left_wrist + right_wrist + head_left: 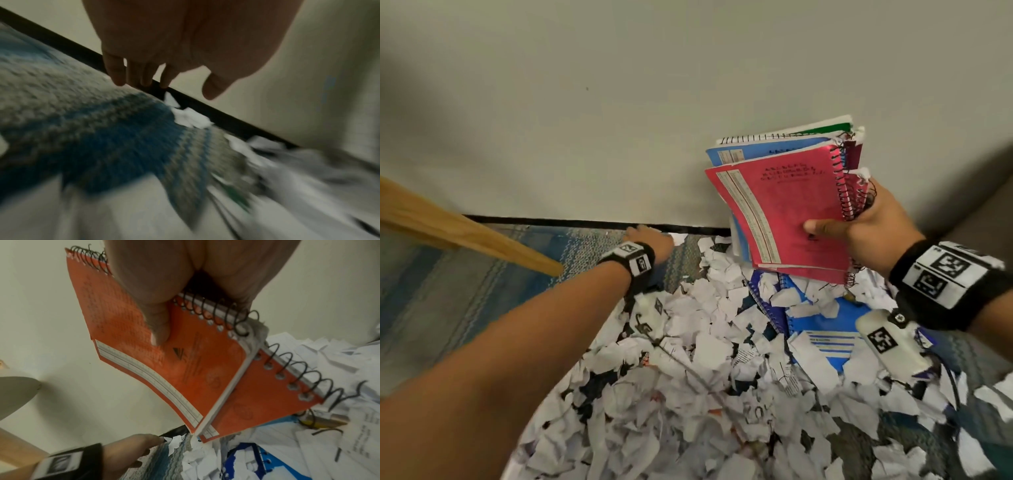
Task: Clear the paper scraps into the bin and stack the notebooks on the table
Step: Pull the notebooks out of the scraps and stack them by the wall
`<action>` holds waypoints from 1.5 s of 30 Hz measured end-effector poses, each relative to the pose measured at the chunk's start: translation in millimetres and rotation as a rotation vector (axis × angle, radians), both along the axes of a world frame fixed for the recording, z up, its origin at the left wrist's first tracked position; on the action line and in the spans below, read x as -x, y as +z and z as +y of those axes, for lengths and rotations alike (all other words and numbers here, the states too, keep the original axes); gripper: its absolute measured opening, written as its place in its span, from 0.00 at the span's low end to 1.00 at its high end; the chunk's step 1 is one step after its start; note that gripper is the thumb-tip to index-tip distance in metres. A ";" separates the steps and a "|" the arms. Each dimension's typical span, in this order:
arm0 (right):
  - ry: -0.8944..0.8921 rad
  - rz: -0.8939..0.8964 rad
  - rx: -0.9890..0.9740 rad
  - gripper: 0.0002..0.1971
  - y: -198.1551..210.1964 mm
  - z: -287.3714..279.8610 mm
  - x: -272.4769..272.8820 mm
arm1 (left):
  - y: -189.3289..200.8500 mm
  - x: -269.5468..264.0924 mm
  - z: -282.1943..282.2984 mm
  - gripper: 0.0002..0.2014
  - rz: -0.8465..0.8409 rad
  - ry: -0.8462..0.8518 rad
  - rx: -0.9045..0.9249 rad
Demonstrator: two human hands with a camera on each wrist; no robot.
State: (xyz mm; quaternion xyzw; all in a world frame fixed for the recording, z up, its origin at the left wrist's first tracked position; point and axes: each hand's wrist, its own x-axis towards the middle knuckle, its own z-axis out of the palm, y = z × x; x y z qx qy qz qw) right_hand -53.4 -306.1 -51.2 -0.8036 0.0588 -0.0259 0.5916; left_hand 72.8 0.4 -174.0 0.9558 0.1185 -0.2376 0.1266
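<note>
1. Head view: the right hand (pixel 873 222) grips a fanned bundle of spiral-bound notebooks (pixel 784 202), red covers in front, blue and green-edged ones behind, thumb pressed on the front red cover and fingers wrapped round the wire spines.
2. That bundle is held in the air above the floor, its far edge near the pale grey wall (pixel 654 85); whether it touches the wall cannot be told.
3. Below the bundle, a wide heap of torn white paper scraps (pixel 688 377) covers the floor, reaching the black skirting strip (pixel 571 221) at the wall's foot.
4. Half buried in the scraps lie more blue spiral notebooks (pixel 832 342), only parts of their covers showing.
5. The left hand (pixel 650 241) reaches low to the skirting, fingers loosely extended and holding nothing; the left wrist view shows the fingertips (pixel 119 81) just above the rug's edge, beside a small white scrap (pixel 189 118) lying against the strip.
6. Left of the heap, a blue-and-grey woven rug (pixel 465 294) lies bare of paper, the only uncovered floor in sight.
7. A slanted light wooden leg (pixel 469 236) crosses over that rug from the left edge, ending near the left wrist.
8. A grey upholstered edge (pixel 983 202) closes in the scene at right, behind the right wrist.
</note>
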 end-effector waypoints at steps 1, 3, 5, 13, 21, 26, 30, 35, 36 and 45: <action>-0.003 0.004 0.001 0.30 0.1 -1.3 1.9 | -4.3 -6.8 1.1 0.39 0.066 -0.029 -0.018; -0.001 0.014 -0.003 0.31 1.3 -5.9 5.4 | -13.4 -2.6 -12.7 0.42 0.147 -0.161 -0.099; 0.005 0.020 0.009 0.31 3.9 -11.7 10.1 | -20.5 16.8 -41.0 0.40 0.169 -0.372 -0.171; 0.004 -0.009 0.030 0.29 13.4 -18.9 17.8 | 21.8 105.0 -108.4 0.22 0.213 -0.854 0.062; -0.006 -0.028 0.036 0.29 22.4 -30.4 25.1 | 18.9 48.4 -78.4 0.27 -0.097 -0.510 0.029; -0.020 -0.031 0.035 0.28 27.4 -28.5 28.3 | -26.7 91.0 -83.2 0.34 0.076 -0.669 -0.049; 0.001 -0.039 0.082 0.27 31.8 -17.9 23.3 | 9.0 119.3 -83.8 0.29 0.195 -0.791 0.085; 0.013 -0.049 0.114 0.28 34.9 -2.6 16.3 | 29.1 87.2 -71.9 0.14 -0.019 -0.621 0.163; 0.017 -0.047 0.111 0.27 35.5 -0.7 16.8 | 26.9 75.3 -68.5 0.16 -0.082 -0.564 0.121; 0.026 -0.014 0.082 0.29 38.1 -26.2 39.2 | 3.0 40.7 -87.7 0.35 0.038 -0.336 0.031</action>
